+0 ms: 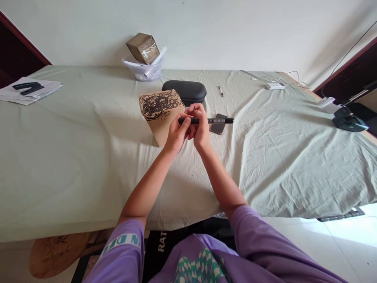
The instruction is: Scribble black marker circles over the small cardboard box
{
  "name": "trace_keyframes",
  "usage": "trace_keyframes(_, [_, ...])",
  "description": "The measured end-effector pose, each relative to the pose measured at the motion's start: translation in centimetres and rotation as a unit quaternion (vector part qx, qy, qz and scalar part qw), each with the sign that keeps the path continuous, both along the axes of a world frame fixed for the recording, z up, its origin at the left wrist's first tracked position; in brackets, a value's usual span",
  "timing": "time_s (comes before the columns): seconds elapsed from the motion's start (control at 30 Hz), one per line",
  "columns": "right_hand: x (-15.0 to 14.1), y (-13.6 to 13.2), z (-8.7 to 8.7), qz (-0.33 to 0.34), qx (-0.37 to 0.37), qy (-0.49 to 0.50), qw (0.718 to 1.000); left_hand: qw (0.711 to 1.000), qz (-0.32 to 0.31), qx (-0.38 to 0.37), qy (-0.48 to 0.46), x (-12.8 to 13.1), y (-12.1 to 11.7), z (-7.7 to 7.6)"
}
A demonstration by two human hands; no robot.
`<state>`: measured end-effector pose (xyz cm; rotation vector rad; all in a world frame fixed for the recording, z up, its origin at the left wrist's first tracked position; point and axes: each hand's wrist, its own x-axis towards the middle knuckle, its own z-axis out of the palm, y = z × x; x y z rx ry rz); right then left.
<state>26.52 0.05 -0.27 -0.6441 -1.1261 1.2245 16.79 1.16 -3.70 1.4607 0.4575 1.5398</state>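
A black marker pen [222, 121] lies level across both my hands, its barrel pointing right and a barcode label on its side. My left hand [176, 135] pinches its left end between thumb and fingers. Around its middle, my right hand [200, 127] has its fingers closed. Just behind my left hand stands a cardboard box [159, 127], its top face covered in black looping scribbles [160, 104]. Partly behind the pen rests a dark phone-like slab [218, 127] on the cloth. A black oval zip case [188, 90] lies beyond the box.
At the wall, a clear plastic basket [144, 72] holds rolled items and a brown box [143, 47]. Papers [53, 88] with a black stapler-like object [28, 87] lie far left. A small pen [220, 91], a white power strip [275, 85] and a black device [350, 120] are rightward.
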Motion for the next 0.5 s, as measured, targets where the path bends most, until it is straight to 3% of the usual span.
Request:
trace_keyframes(0.1, [-0.2,-0.2,-0.4,-0.024,0.055,0.025,0.998,1.0,-0.003,-0.002,0.026,-0.2,-0.1,0.1])
trace_keyframes(0.23, [-0.3,-0.1,-1.0,-0.004,0.033,-0.002,0.999,0.995,0.014,0.05,0.086,-1.9,-0.1,0.3])
trace_keyframes(0.33, [-0.1,1.0,-1.5,0.005,0.026,-0.009,1.0,0.972,0.084,0.077,0.204,-3.6,0.1,0.4])
trace_keyframes(0.4, [0.4,2.5,-2.2,-0.031,0.017,-0.004,0.999,0.946,0.146,0.094,0.274,-4.4,0.3,0.5])
trace_keyframes(0.5, [1.8,4.9,-3.8,-0.12,-0.069,-0.041,0.99,0.926,0.268,0.131,0.231,-5.3,0.5,1.1])
